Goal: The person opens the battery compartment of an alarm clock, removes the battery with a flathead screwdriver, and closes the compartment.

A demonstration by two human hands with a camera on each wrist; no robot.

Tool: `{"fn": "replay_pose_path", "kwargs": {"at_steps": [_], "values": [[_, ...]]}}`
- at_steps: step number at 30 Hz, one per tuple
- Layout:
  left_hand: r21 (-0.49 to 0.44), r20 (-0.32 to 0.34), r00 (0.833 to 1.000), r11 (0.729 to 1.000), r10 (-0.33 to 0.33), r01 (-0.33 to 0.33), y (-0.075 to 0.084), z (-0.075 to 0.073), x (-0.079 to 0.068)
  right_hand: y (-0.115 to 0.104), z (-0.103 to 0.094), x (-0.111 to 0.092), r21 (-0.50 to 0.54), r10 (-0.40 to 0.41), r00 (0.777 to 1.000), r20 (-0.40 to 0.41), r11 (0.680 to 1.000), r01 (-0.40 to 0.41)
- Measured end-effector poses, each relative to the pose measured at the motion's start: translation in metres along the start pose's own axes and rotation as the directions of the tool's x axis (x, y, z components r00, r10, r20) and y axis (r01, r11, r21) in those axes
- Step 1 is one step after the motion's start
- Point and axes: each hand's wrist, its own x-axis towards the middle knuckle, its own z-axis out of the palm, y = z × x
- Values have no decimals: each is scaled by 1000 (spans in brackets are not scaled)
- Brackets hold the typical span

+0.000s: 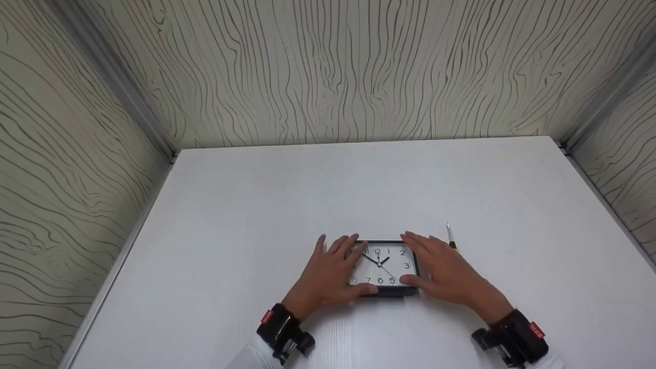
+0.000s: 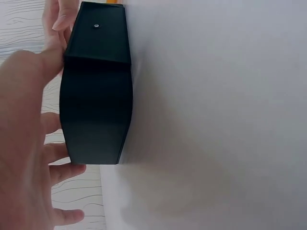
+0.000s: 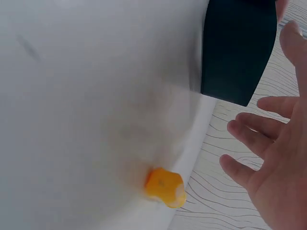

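A rectangular desk clock with a black frame and white dial lies face up on the white table. My left hand rests over its left end, fingers spread towards the far edge and thumb along the near edge. The left wrist view shows the clock's dark side with the fingers largely straight beside it. Over the right end is my right hand, its thumb above the dial near the 5. In the right wrist view, its fingers stand extended and apart from the clock's dark end.
A screwdriver lies just beyond my right hand, partly hidden by it; its yellow handle end shows in the right wrist view. Wood-patterned panels enclose the table at the back and both sides.
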Motion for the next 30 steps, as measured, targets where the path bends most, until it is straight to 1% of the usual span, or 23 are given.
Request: {"fn": "replay_pose_path", "kwargs": {"at_steps": [7,9,11,13,17,20,23,25,27,30], "values": [[41,29,999,999,21,-22,3,-3,0,1,0,-3,53,-4,997,80,999,0],[43,33,999,999,21,-22,2,-3,0,2,0,-3,81,-6,994,105,997,-3],[41,37,999,999,17,-19,2,-3,-1,3,1,-2,122,6,991,134,992,-23],[23,41,999,1000,13,-14,2,-4,-1,5,2,-2,174,19,989,146,984,-45],[-13,50,999,1000,13,-13,3,-7,2,8,6,-2,261,49,990,134,962,-83],[-38,57,998,999,21,-19,6,-12,5,10,7,-2,320,39,994,99,945,-69],[-73,60,998,997,36,-31,9,-17,11,11,4,-1,407,-13,999,43,913,-6],[-94,63,997,995,48,-42,13,-20,15,10,0,0,440,-56,998,9,897,47],[-99,57,996,993,65,-59,15,-22,18,8,-4,2,467,-92,996,-9,880,85],[-94,36,995,992,90,-86,19,-26,23,1,-16,4,479,-114,993,-16,871,108]]}}
